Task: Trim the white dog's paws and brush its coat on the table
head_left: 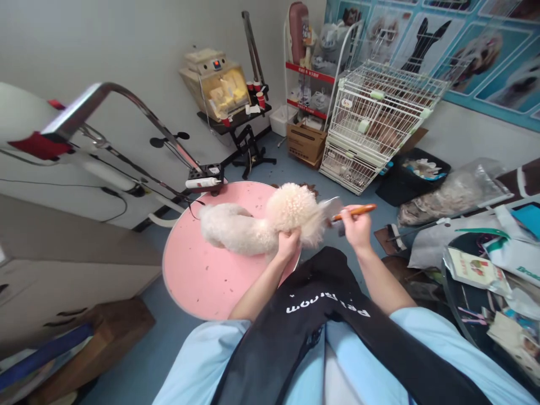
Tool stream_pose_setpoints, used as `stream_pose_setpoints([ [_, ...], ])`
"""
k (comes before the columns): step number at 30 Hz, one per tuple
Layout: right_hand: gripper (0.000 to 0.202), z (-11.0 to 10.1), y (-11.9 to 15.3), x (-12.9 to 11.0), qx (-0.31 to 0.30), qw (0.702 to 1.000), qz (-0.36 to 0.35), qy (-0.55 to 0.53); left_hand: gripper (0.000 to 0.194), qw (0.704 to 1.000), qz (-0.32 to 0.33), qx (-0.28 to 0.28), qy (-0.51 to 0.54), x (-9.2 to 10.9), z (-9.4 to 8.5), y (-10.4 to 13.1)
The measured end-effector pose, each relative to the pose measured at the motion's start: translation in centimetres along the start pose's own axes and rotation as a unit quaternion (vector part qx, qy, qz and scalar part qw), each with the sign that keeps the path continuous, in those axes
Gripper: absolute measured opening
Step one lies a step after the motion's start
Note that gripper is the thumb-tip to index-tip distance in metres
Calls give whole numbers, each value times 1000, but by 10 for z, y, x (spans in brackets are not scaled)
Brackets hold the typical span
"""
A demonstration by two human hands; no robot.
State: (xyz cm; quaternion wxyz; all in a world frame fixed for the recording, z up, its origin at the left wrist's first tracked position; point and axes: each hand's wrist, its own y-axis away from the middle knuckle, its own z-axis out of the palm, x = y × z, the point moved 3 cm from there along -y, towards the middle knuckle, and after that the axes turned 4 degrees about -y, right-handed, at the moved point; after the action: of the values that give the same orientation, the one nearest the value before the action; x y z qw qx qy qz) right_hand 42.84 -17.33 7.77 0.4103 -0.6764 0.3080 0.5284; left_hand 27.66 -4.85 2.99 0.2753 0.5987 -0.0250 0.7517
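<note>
Left hand [288, 243] gripping white dog [253, 222]; right hand [356, 228] clasping brush [343, 214] on fur

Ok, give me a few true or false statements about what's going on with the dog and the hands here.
1. The white dog is on a round pink table. True.
2. The right hand holds scissors. False: it holds an orange-handled brush.
3. The left hand touches the dog's fur. True.
4. The wire cage stands on the pink table. False: it stands on the floor behind.
</note>
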Motion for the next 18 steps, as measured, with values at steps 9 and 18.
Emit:
stream_pose_setpoints([
  [9,29,4,0,-18,14,998,-57,-13,32,986,-1,-138,-92,-2,-19,0],
  [18,31,3,31,-12,9,1000,-23,-8,24,986,-47,-148,-58,-11,-24,-2],
])
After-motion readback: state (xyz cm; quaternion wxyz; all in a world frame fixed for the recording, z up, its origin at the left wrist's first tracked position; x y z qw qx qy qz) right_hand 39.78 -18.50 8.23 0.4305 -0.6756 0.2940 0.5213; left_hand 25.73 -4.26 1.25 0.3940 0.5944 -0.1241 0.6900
